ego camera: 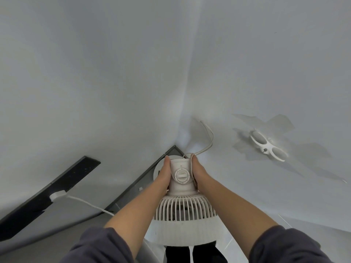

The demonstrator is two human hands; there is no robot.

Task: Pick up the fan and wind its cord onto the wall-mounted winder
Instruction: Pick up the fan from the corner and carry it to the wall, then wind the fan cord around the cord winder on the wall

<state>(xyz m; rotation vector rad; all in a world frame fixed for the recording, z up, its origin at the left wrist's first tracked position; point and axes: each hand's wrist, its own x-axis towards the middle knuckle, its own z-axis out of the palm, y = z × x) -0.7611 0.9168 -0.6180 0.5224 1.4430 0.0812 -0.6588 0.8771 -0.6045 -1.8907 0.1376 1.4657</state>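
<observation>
Both hands [165, 173] grip fan [182, 188] | cord [208, 137] loose | winder [266, 146] bare

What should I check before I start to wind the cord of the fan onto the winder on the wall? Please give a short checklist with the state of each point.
1. Fan held firmly: ok, left hand and right hand clasp its base from both sides.
2. Cord free to pull: cannot tell, only a loop above the hands shows.
3. Winder empty: ok, no cord on it.
4. Winder fixed to the wall: ok, taped there.
5. Plug end found: cannot tell, not visible.
</observation>
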